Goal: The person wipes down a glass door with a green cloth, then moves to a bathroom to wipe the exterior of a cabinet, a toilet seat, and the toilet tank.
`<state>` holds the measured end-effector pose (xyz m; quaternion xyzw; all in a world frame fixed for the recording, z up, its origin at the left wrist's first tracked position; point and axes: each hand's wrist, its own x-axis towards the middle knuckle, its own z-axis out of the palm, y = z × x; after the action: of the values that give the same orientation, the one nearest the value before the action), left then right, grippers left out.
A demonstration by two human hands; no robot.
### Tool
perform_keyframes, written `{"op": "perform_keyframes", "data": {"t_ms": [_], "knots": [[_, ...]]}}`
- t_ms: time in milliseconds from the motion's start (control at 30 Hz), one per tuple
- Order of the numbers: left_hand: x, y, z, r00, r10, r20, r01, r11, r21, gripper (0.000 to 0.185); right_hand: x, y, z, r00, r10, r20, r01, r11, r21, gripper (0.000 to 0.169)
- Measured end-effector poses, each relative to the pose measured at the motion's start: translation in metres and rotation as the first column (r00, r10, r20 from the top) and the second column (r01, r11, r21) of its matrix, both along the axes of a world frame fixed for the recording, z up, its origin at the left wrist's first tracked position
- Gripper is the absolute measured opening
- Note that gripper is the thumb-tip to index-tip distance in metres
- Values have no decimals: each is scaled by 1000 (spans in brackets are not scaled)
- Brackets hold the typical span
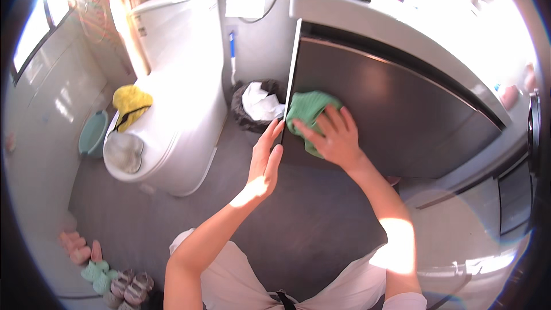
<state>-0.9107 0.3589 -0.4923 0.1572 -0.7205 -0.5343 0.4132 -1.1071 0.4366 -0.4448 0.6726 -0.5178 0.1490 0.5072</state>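
Note:
Under my right hand (340,140) is a crumpled green cloth (312,110), held against the dark front panel (374,94) of the vanity cabinet near its left edge. The fingers are spread over the cloth, and part of it hangs below them. My left hand (264,157) is beside that same cabinet edge, fingers straight and thumb apart, with nothing in it. Its fingertips are at the pale side edge; whether they touch it I cannot tell. Behind the left fingertips stands a waste bin (249,125) with a dark liner and white paper inside.
A white toilet (189,146) stands at left, its lid bearing a yellow cap (129,103) and a pale grey item (124,153). A teal basin (94,133) leans behind it. Several shoes (131,286) line the lower left wall. The white countertop (366,17) overhangs the cabinet.

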Motion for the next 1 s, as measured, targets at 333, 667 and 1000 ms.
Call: {"op": "perform_keyframes", "data": {"t_ms": [333,667,1000], "knots": [[29,-22,-29,956,-290,39,291,957,-15,57,30,-34,67,996,52,-68,-47,996,80,66],[110,-66,-49,982,-140,127,141,990,0,33,80,-50,48,964,-243,-112,260,949,177,30],[129,-73,-82,970,26,242,56,945,-323,23,96,-57,101,974,-201,-105,211,972,101,43]]}}
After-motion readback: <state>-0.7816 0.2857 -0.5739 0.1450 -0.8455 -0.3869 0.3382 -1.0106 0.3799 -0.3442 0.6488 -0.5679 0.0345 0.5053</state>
